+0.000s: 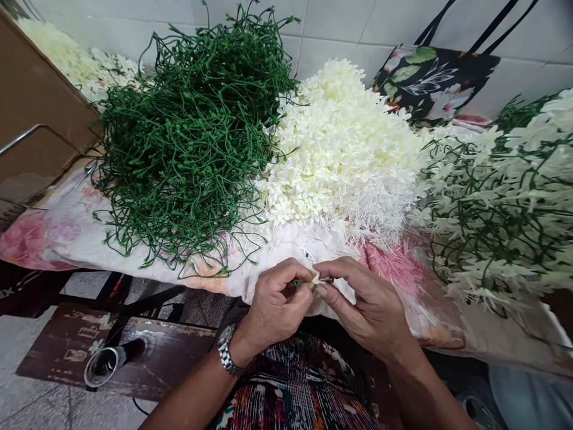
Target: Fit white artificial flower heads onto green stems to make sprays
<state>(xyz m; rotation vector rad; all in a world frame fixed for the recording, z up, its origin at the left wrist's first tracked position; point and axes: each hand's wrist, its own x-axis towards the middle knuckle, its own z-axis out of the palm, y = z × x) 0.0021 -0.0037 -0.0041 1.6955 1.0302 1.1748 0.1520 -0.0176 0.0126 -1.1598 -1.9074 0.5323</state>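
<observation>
My left hand (286,298) and my right hand (367,304) meet over the cloth's front edge, fingertips pinched together. Between them is a small pale artificial flower (316,279). A bit of green stem (296,282) shows inside my left fingers; the rest of it is hidden. My right thumb and forefinger close on the flower's other side. Straight behind the hands lie a heap of cream artificial blossoms (340,137) and a patch of thin white spiky pieces (380,206). To the left rises a large tangled pile of green plastic stems (192,131).
Assembled white flowers on green stems (501,203) lie at the right. A black floral bag (434,83) leans on the tiled wall. At left stand a cardboard box (40,95) and, lower down, a wooden bench (170,352) bearing a metal cup (105,365). Floral cloth (40,239) covers the work surface.
</observation>
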